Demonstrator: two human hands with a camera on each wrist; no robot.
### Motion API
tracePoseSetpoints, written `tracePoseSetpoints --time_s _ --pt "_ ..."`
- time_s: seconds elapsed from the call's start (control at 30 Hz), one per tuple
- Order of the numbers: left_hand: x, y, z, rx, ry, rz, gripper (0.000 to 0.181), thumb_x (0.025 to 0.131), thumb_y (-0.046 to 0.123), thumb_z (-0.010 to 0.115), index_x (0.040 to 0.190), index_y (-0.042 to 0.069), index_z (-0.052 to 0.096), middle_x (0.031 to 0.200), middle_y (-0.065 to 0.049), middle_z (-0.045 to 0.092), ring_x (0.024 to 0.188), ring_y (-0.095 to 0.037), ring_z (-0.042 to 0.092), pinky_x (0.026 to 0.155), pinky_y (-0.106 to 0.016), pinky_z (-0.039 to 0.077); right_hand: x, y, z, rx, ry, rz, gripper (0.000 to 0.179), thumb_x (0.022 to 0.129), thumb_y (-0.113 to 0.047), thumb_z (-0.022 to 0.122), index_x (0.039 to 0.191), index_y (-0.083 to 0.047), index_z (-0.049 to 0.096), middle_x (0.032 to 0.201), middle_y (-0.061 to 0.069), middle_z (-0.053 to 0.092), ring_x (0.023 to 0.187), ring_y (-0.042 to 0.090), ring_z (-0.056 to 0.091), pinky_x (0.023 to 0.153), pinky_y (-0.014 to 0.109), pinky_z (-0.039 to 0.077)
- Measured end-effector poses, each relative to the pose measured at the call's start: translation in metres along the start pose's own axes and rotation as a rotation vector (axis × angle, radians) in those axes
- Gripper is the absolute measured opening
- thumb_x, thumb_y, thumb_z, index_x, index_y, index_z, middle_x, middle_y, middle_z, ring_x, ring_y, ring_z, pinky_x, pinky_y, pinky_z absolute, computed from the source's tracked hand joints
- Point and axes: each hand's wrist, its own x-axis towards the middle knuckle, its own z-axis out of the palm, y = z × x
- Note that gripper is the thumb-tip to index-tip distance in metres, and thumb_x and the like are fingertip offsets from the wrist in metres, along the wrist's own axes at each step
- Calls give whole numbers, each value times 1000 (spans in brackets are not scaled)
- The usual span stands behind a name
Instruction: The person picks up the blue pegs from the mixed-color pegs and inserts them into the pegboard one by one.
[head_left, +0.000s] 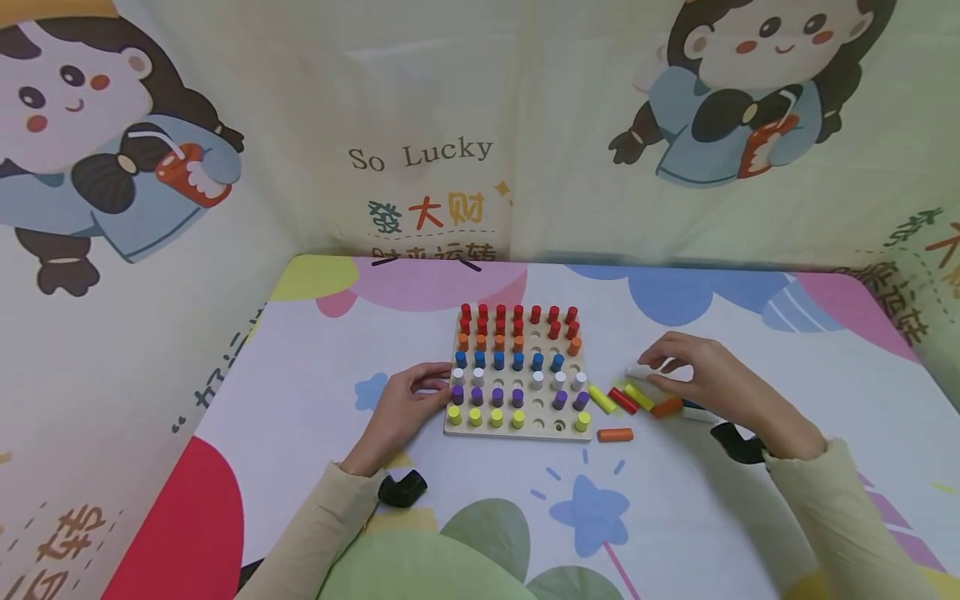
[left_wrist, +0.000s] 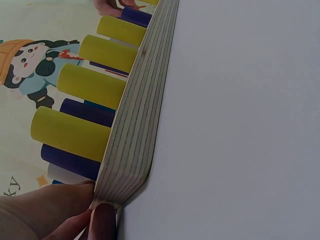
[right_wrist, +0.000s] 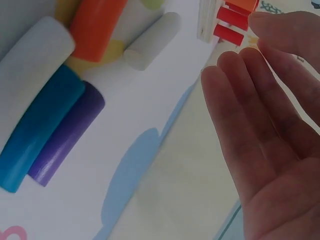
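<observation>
A wooden pegboard (head_left: 517,432) stands mid-table with rows of coloured pegs: red at the back, then orange, blue, white, purple and yellow, with several bare holes. My left hand (head_left: 406,406) holds its left edge, thumb and a finger close at the corner in the left wrist view. To the right of the board, my right hand (head_left: 701,375) is over loose pegs, its fingers lightly bent and nothing between them in the right wrist view. A white peg (right_wrist: 152,41) lies on the table near its fingertips. A blue peg (right_wrist: 42,130) and a purple peg (right_wrist: 67,135) lie close by.
Between board and right hand lie a red peg (head_left: 623,400), two yellow pegs, and an orange peg (head_left: 667,407). Another orange peg (head_left: 615,435) lies nearer the front. A patterned cloth (head_left: 480,467) covers the table, and printed curtains (head_left: 420,100) rise behind and beside it.
</observation>
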Motion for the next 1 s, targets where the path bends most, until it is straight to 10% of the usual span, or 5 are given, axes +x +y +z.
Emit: tracePoseSetpoints --time_s 1.0 --pt "0 0 0 10 8 21 40 93 19 71 132 13 63 117 -3 67 104 -17 63 93 -35 55 -38 31 2 -58 90 -73 29 69 1 87 91 -13 72 89 -9 66 75 -5 60 67 24 57"
